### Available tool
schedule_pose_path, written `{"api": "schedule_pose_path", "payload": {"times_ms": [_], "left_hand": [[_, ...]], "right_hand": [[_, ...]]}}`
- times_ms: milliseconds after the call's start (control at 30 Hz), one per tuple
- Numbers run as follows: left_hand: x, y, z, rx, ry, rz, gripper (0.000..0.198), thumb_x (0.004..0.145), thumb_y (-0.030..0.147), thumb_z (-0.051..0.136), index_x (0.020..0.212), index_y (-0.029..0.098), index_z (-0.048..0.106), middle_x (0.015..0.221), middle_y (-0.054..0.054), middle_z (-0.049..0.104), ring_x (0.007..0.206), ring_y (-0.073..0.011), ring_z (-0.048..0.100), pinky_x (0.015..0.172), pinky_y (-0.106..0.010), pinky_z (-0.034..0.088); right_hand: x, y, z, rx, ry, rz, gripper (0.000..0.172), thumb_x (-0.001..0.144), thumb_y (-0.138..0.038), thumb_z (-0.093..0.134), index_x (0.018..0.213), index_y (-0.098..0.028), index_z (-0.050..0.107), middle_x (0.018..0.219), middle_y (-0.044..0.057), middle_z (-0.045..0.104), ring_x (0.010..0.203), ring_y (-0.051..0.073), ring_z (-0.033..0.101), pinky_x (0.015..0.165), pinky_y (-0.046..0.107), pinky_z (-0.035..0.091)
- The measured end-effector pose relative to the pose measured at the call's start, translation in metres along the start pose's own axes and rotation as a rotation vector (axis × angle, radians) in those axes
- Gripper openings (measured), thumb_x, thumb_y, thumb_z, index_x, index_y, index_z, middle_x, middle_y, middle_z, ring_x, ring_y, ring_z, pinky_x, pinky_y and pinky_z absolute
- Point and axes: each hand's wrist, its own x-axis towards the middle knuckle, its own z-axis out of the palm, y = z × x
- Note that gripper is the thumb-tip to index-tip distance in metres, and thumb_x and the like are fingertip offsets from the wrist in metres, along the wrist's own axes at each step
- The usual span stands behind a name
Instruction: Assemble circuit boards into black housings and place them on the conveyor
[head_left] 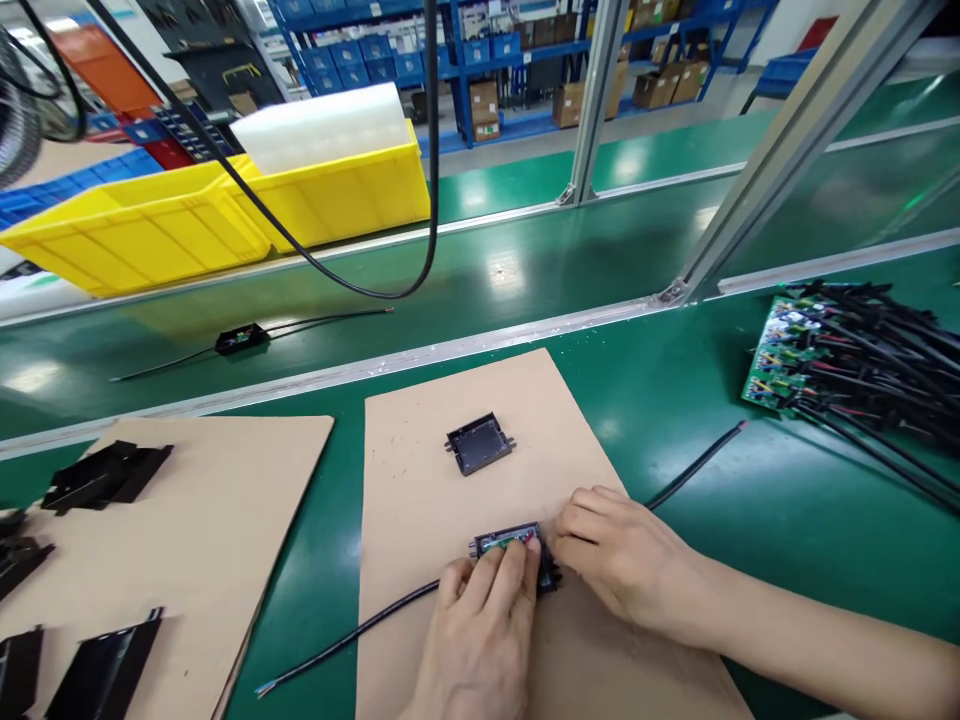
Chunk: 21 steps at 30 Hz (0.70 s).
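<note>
On a tan board (420,470) lies a small black housing (513,543) with a green circuit board inside it and black cables leaving both sides. My left hand (476,640) presses its fingers down on the top of that housing. My right hand (626,555) pinches the housing's right end, where one black cable (694,465) runs off over the green mat. The other cable (352,632) trails to the lower left. An empty black lid (480,443) rests on the board just beyond my hands.
A pile of green circuit boards with black cables (840,360) lies at the right. Black plastic parts (105,475) sit on a second tan board at the left. One wired unit (241,339) rides the conveyor belt. Yellow bins (150,230) stand behind.
</note>
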Motion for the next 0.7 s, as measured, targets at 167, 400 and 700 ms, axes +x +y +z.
{"api": "schedule_pose_path", "payload": {"times_ms": [167,400,700], "left_hand": [[-0.013,-0.023,-0.025,-0.238,0.016,-0.140,0.057,0.087,0.012,0.047,0.143,0.016,0.038,0.130,-0.015,0.051,0.117,-0.0274,0.048,0.090,-0.040,0.046],[-0.024,-0.050,-0.043,-0.324,-0.087,-0.319,0.025,0.092,0.016,0.048,0.115,0.022,0.057,0.107,-0.008,0.058,0.099,-0.0238,0.056,0.082,-0.039,0.051],[-0.016,-0.049,-0.025,-0.320,-0.167,-0.288,0.018,0.093,0.013,0.044,0.094,0.021,0.060,0.095,-0.006,0.060,0.087,-0.0225,0.058,0.077,-0.038,0.051]], "right_hand": [[-0.006,0.003,0.001,0.054,0.094,0.002,0.026,0.096,-0.010,0.038,0.091,-0.015,0.062,0.084,0.006,0.056,0.079,0.020,0.046,0.071,0.035,0.036],[0.007,-0.021,0.009,-0.075,0.239,-0.060,0.028,0.092,-0.009,0.045,0.115,-0.009,0.061,0.100,0.012,0.061,0.087,0.025,0.049,0.075,0.040,0.038],[0.046,-0.058,0.038,-0.425,0.059,-0.134,0.034,0.079,-0.049,0.073,0.082,-0.016,0.072,0.091,0.009,0.064,0.085,0.025,0.049,0.075,0.040,0.040]]}}
